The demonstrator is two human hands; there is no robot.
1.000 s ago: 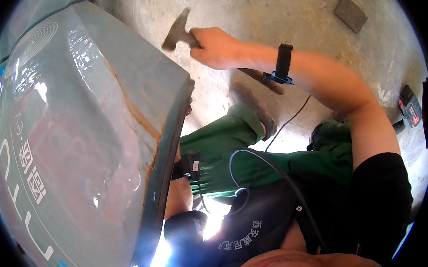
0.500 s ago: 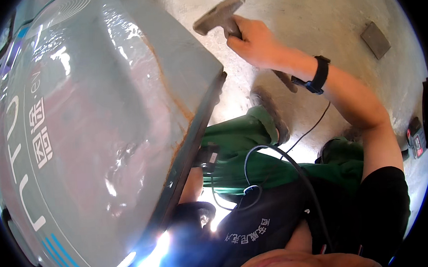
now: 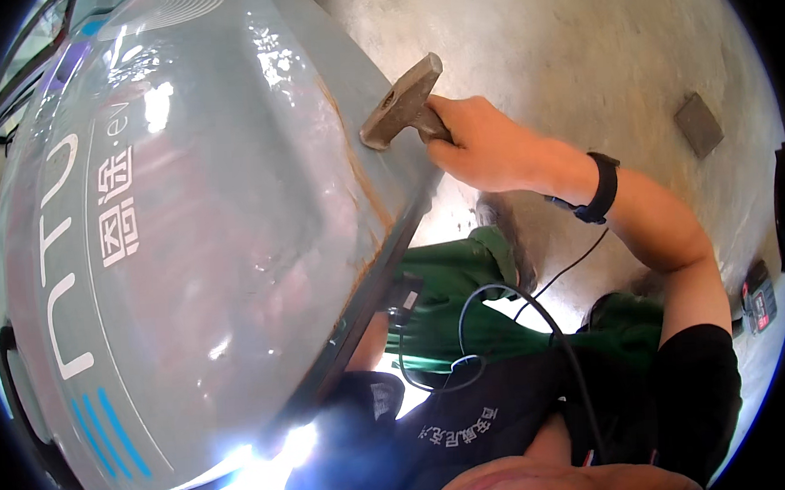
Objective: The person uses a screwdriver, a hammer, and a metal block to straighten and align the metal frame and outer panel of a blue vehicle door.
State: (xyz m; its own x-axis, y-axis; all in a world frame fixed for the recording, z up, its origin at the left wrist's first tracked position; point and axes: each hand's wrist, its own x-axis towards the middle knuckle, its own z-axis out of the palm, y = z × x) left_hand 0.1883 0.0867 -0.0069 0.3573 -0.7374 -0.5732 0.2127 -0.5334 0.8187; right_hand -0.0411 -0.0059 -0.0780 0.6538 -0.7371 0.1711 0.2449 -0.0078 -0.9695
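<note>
My right hand (image 3: 485, 142) is closed around the short handle of a hammer (image 3: 407, 100). One end of the hammer's metal head lies over the edge strip of a grey vehicle door panel (image 3: 235, 280); whether it touches the metal I cannot tell. The panel's glossy surface looks uneven, with ripples and dents, and an orange-brown line runs along its bent edge. My left forearm (image 3: 373, 339) goes behind the panel, which hides the left hand.
A dark flat block (image 3: 699, 126) lies on the concrete floor (image 3: 595, 39) at the right. Farther down sits a black and red battery pack (image 3: 757, 297). A black cable (image 3: 556, 312) loops across my green trousers (image 3: 449, 304). Bright glare covers the panel's lower edge.
The hammer has come down and left, from above the floor to over the panel's edge strip. The panel appears shifted right in the picture. My left arm stays behind it.
</note>
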